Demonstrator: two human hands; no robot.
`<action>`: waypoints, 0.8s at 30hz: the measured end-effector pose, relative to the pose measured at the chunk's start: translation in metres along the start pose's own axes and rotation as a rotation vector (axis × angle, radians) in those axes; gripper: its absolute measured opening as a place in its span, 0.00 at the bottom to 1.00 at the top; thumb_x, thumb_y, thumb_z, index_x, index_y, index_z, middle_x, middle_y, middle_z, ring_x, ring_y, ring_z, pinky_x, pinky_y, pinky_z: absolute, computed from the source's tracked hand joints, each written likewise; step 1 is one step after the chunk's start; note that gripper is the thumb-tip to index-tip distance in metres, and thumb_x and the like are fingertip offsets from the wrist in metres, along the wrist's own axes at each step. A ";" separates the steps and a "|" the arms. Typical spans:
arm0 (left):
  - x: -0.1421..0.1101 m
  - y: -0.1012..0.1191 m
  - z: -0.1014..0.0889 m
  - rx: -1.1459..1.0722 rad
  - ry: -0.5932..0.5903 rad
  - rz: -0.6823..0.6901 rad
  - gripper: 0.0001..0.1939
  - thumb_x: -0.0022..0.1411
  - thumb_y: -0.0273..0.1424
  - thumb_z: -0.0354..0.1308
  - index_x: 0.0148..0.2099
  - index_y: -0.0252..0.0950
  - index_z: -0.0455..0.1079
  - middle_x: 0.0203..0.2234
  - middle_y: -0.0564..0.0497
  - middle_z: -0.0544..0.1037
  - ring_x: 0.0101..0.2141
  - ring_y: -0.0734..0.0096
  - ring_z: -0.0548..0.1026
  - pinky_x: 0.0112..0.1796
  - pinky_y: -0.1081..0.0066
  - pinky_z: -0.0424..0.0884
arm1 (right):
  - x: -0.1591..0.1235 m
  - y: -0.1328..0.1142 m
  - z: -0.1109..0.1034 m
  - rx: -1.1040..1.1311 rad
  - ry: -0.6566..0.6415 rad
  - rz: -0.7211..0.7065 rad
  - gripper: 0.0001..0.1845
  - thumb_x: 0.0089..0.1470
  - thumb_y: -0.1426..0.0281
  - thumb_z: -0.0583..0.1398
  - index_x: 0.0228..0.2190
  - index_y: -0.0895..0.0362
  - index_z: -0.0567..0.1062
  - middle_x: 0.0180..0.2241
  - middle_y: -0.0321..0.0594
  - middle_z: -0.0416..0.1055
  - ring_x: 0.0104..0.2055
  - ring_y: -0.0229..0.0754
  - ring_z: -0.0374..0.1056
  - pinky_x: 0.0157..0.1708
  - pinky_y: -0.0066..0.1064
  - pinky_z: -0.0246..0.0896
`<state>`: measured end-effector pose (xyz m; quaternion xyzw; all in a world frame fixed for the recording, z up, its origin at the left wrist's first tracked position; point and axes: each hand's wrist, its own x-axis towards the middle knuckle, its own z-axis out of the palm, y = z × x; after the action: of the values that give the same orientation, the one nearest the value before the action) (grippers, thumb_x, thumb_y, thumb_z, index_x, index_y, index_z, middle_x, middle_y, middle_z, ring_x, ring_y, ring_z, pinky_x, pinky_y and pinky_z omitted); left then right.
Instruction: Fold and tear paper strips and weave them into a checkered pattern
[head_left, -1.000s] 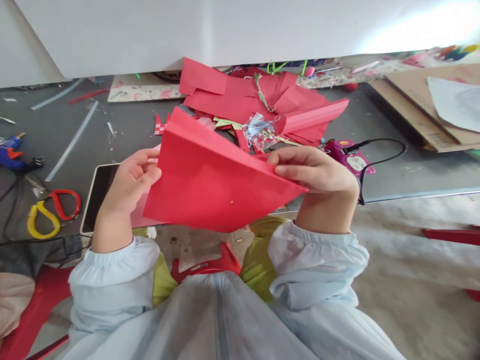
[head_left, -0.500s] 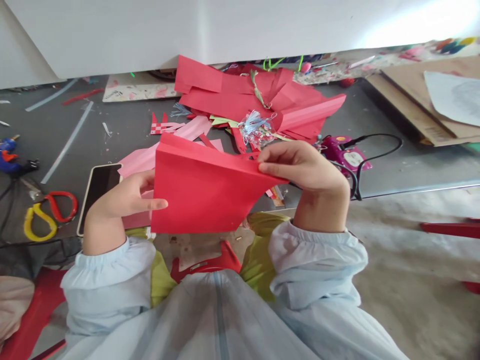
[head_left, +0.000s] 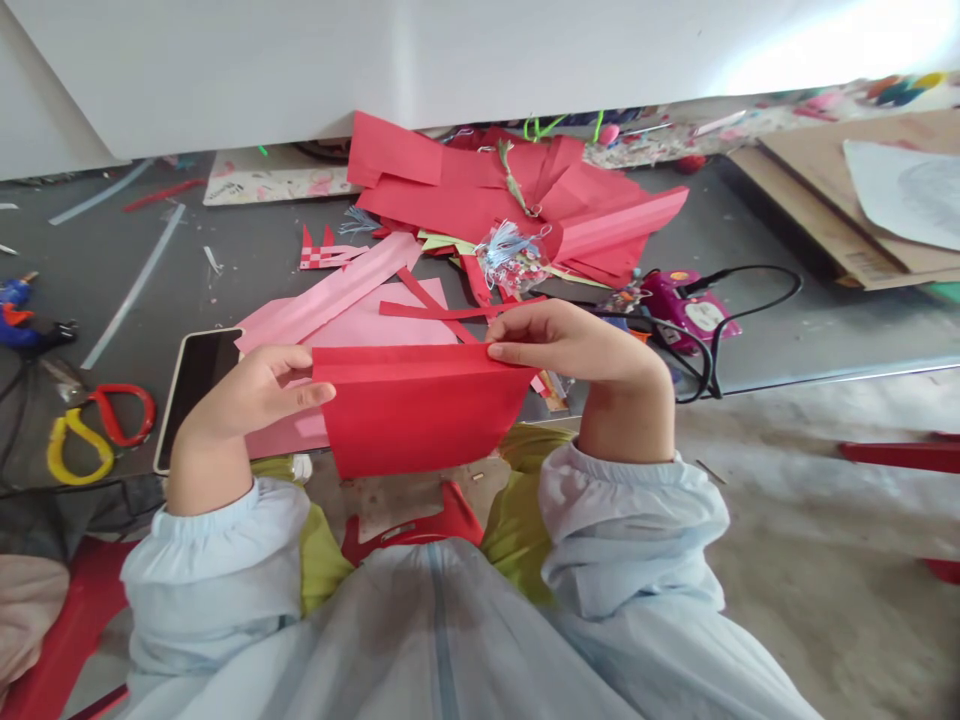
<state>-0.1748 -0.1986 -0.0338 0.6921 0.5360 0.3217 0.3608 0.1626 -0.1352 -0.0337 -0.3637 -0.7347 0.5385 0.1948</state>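
Note:
A sheet of red paper (head_left: pixel 427 420) hangs between my hands over the table's front edge, with a crease running along its upper side. My left hand (head_left: pixel 262 400) grips its left edge, thumb in front and fingers mostly behind. At the upper right corner, my right hand (head_left: pixel 577 345) pinches the sheet between thumb and fingers. Just beyond it lie pink paper (head_left: pixel 390 315) and a thin red paper strip (head_left: pixel 427 312). Behind these is a heap of red paper (head_left: pixel 465 205), with a blue tassel (head_left: pixel 504 245) in a clear packet in front of it.
Scissors (head_left: pixel 82 445) with red and yellow handles and a phone (head_left: pixel 199 385) lie left of my left hand. A purple device (head_left: pixel 686 305) with a black cable sits to the right. Cardboard (head_left: pixel 817 220) is at the far right. A white panel (head_left: pixel 450 60) borders the back.
The red sheet has been lowered and tilted, so its creased upper edge now runs nearly level. My right hand has moved slightly left and down; the left hand has barely shifted.

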 end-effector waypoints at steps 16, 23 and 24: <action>0.008 0.001 0.044 -0.470 0.247 -0.171 0.15 0.50 0.45 0.72 0.29 0.39 0.81 0.23 0.50 0.80 0.24 0.68 0.77 0.25 0.70 0.75 | 0.007 -0.035 0.057 -0.544 0.623 -0.527 0.06 0.59 0.70 0.63 0.36 0.56 0.82 0.38 0.43 0.80 0.40 0.45 0.75 0.42 0.37 0.69; 0.006 0.014 0.054 -0.347 0.335 -0.061 0.17 0.55 0.43 0.68 0.23 0.36 0.77 0.15 0.54 0.73 0.17 0.76 0.68 0.18 0.75 0.67 | 0.027 -0.031 0.095 -0.750 0.647 -0.625 0.16 0.63 0.61 0.61 0.45 0.59 0.82 0.40 0.47 0.79 0.39 0.45 0.71 0.41 0.37 0.68; 0.006 0.016 0.054 -0.344 0.330 -0.053 0.17 0.56 0.43 0.68 0.24 0.36 0.78 0.16 0.53 0.74 0.17 0.76 0.69 0.18 0.76 0.67 | 0.029 -0.030 0.097 -0.742 0.652 -0.625 0.17 0.64 0.61 0.61 0.46 0.59 0.82 0.41 0.47 0.79 0.39 0.45 0.71 0.41 0.37 0.68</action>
<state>-0.1204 -0.2040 -0.0490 0.5443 0.5430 0.5074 0.3891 0.0682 -0.1816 -0.0425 -0.3206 -0.8487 0.0222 0.4201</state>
